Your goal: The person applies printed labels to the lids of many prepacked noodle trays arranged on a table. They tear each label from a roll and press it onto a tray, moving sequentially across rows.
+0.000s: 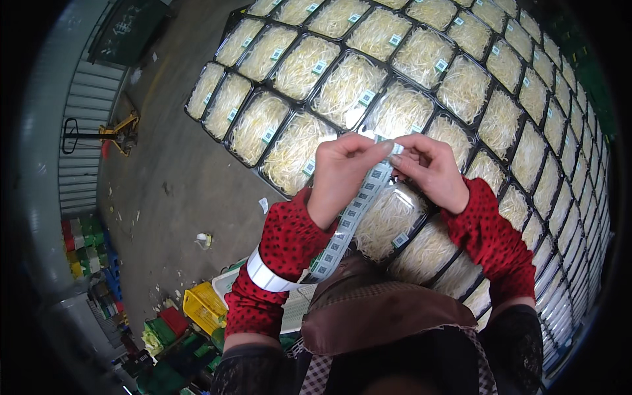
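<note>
A long strip of printed labels [351,213] hangs from my fingers and runs down to my left forearm, where its white backing loops around the red dotted sleeve. My left hand [343,170] pinches the strip near its upper end. Close beside it, my right hand [432,168] has thumb and fingers on the same end. Beneath and around both hands lie black trays of bean sprouts [298,148] under clear film, set in close rows. Many of them bear a small green and white label near one corner. The fingertips partly hide the strip's end.
Stacked sprout trays spread far to the right. Grey concrete floor [168,187] with scraps lies at the left, with a yellow pallet jack [121,133] by the wall. A yellow plastic crate [202,306] and green and red crates stand at the lower left.
</note>
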`<state>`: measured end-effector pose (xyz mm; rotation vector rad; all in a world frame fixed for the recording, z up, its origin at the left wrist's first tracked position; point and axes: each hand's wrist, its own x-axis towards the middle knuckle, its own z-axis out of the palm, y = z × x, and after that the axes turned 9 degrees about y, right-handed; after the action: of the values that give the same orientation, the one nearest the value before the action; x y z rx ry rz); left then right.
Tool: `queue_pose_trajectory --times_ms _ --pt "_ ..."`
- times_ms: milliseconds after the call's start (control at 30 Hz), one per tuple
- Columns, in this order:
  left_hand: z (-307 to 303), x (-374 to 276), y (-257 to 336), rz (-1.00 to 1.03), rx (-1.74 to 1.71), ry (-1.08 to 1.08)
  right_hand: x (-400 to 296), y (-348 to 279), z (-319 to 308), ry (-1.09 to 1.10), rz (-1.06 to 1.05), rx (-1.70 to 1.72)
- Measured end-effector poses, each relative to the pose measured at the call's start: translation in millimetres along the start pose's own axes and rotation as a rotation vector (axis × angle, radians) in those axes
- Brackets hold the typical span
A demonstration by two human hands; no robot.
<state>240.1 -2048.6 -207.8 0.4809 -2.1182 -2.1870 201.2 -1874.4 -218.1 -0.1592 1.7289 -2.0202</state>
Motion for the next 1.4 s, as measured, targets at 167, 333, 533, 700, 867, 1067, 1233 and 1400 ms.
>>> queue_pose_trajectory --times_ms 167,333,533,700,867,1067,1233,1400 --pt "15 3 -6 0.133 0.246 0.008 -18 5 -4 0.245 -0.077 0.030" --pt "18 -17 -13 0.194 0.252 -0.052 -25 8 -23 0.073 0.098 0.078" --pt "38 -20 -16 -0.008 0.161 -0.096 -33 4 -44 0.152 -0.056 -0.086" --pt "39 -30 -33 0.013 0.186 -0.187 23 -18 -145 0.455 -0.499 -0.757" --pt "50 -30 -23 0.006 0.054 -0.181 76 -19 -224 0.211 -0.526 -1.562" --pt "53 -27 -20 0.070 -0.010 -0.125 91 1 -231 0.167 -0.512 -1.654" --pt "56 -18 -23 0.040 0.062 -0.056 44 -11 -164 0.321 -0.422 -1.141" --pt "68 -18 -20 0.033 0.011 -0.058 -45 -1 -69 0.062 0.036 -0.126"
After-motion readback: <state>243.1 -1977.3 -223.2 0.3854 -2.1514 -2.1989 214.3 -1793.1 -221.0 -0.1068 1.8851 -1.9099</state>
